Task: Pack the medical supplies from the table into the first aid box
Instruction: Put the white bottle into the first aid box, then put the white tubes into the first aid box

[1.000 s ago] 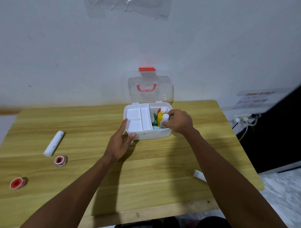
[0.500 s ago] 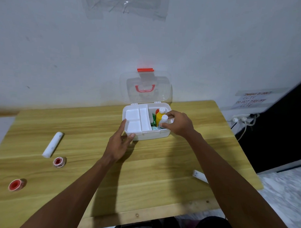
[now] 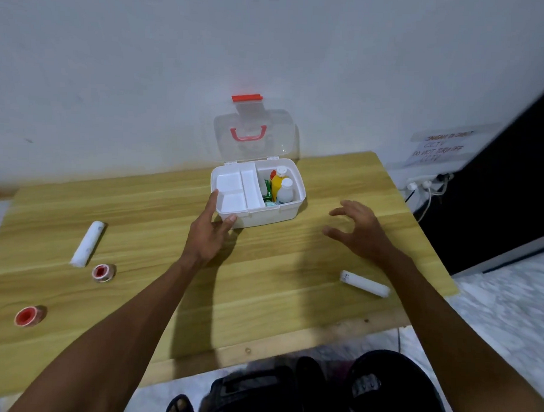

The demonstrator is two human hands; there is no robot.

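The white first aid box point(image 3: 273, 213) stands open at the back of the wooden table point(image 3: 262, 282), its clear lid point(image 3: 254, 137) leaning on the wall. Inside its right compartment are a white bottle point(image 3: 286, 191), a yellow bottle point(image 3: 277, 183) and a green packet point(image 3: 267, 188). My left hand point(image 3: 209, 231) grips the box's front left corner. My right hand point(image 3: 361, 229) hovers with fingers spread to the right of the box, holding nothing. A white bandage roll point(image 3: 365, 283) lies near it. Another white roll point(image 3: 87, 244) and two red-cored tape rolls point(image 3: 103, 273) point(image 3: 29, 316) lie at the left.
The white tray insert point(image 3: 234, 186) fills the box's left half. The table's right edge is close to a socket with cables point(image 3: 425, 186) on the wall. My knees and a dark bag point(image 3: 319, 392) are below the front edge.
My right hand has let go of the white bottle inside the box and pulled back to the right, fingers spread. My left hand stays on the box.
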